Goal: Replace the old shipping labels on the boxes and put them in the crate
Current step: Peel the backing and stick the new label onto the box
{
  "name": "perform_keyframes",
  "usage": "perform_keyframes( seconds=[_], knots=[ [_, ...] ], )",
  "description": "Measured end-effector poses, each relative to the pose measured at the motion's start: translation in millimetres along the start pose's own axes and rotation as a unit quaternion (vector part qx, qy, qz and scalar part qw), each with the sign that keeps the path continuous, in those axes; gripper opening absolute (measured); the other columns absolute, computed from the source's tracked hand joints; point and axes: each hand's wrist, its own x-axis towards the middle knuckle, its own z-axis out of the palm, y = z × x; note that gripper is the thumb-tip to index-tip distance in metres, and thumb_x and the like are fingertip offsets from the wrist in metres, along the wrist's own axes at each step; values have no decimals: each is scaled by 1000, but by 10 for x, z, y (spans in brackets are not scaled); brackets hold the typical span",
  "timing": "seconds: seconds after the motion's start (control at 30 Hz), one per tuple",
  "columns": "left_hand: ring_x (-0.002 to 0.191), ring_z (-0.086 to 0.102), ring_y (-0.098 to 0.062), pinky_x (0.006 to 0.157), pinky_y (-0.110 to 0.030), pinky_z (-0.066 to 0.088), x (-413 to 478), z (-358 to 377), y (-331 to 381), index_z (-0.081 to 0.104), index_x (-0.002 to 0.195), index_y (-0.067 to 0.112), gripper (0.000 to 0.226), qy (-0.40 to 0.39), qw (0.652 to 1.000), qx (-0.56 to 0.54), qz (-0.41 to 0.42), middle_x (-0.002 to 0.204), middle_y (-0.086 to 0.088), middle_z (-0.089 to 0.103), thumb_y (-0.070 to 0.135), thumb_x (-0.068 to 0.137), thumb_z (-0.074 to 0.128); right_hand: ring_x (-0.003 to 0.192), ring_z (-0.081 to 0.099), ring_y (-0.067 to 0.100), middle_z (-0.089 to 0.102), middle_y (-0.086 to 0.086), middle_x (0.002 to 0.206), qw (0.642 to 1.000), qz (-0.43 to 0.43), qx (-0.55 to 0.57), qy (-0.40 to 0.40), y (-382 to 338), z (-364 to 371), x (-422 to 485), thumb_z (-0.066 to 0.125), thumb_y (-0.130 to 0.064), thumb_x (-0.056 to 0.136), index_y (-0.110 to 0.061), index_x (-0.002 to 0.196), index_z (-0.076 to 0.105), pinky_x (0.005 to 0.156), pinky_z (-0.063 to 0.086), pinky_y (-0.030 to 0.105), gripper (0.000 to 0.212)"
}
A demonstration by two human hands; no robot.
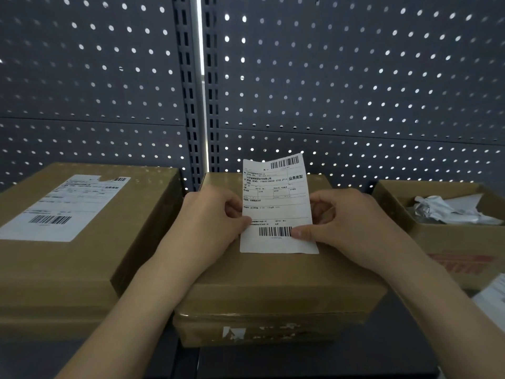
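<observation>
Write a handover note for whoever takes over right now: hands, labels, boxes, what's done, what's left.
Left hand and right hand: both pinch the loose label by its side edges, held upright over the middle box.
Middle box: the part of its top that shows has no label on it.
Left box: has a flat label stuck on top; I cannot tell whether it is old or new.
Open carton on the right: holds crumpled paper.
Left to do: stick the loose label down and put the boxes in the crate. No crate is in view.
</observation>
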Motion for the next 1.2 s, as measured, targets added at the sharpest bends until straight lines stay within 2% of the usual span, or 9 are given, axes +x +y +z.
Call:
perform_keyframes(
  seconds=[0.13, 0.27, 0.43, 0.63, 0.73, 0.8, 1.0, 1.1, 1.2],
  knots=[
    [79, 59, -4, 63, -8, 37, -9, 21, 8, 70, 96, 23, 10, 17, 1000, 21, -5, 77, 11, 64, 27, 86, 71, 76, 61, 0, 66, -13, 82, 1000, 6, -13, 1, -16, -33, -11, 81, -46, 72, -39, 134, 49, 73, 54, 28, 70],
    [74, 54, 3, 60, -5, 36, -48, 42, 39, 63, 104, 25, 19, 50, 998, 44, 9, 76, 14, 59, 29, 86, 70, 79, 58, -6, 61, -18, 86, 1000, -26, 5, 10, -26, -39, -64, 82, -47, 71, -60, 132, 39, 71, 48, 20, 76],
    [82, 54, -5, 75, -29, 51, -103, 46, 39, 57, 116, 33, 40, 13, 994, 101, 49, 89, 15, 52, 49, 81, 68, 87, 52, -2, 54, -21, 95, 999, -29, -35, -20, 21, -1, -57, 81, -55, 65, -46, 137, 44, 73, 41, 21, 81],
    [106, 51, -8, 90, -33, 49, -84, -60, 23, 55, 125, 36, 43, -31, 983, 151, 104, 110, 19, 49, 51, 86, 62, 92, 52, -5, 54, -22, 100, 997, -59, -55, 6, 110, -91, 6, 77, -47, 74, -42, 122, 60, 81, 44, 18, 51],
    [129, 32, -9, 109, -34, 34, -7, -11, 70, 50, 133, 35, 43, -80, 970, 163, 164, 134, 15, 41, 46, 92, 54, 102, 50, -4, 55, -24, 108, 987, -146, -59, -20, 69, -11, 61, 66, -43, 87, -36, 114, 68, 87, 40, 13, 28],
    [142, 14, -10, 118, -34, 20, 22, 34, 67, 40, 142, 35, 44, -137, 962, 173, 162, 152, 12, 26, 43, 99, 42, 112, 44, -5, 51, -24, 117, 975, -186, -92, -76, 56, 58, 98, 56, -43, 93, -34, 119, 66, 94, 34, 13, 29],
    [146, -15, -5, 122, -34, 2, 14, 108, 1, -1, 153, 37, 55, -225, 941, 225, 118, 159, 19, -12, 47, 102, 17, 139, 15, -2, 22, -20, 153, 957, -183, -181, -136, 127, 192, 91, 12, -66, 91, -31, 150, 32, 112, 9, 12, 71],
    [145, -18, -6, 122, -37, 1, 33, 99, 33, -2, 153, 38, 57, -241, 941, 218, 98, 159, 20, -13, 48, 102, 20, 144, -1, -3, 5, -18, 161, 952, -148, -217, -156, 95, 149, 98, 15, -57, 96, -28, 155, 13, 111, -7, 9, 66],
    [146, -20, -10, 121, -38, 0, 139, 48, 35, -1, 154, 35, 66, -232, 941, 231, 81, 160, 17, -11, 52, 98, 29, 146, -9, -1, -3, -16, 162, 954, -117, -228, -153, 87, 85, 169, 21, -56, 98, -26, 156, 6, 115, -8, 17, 67]
  ],
)
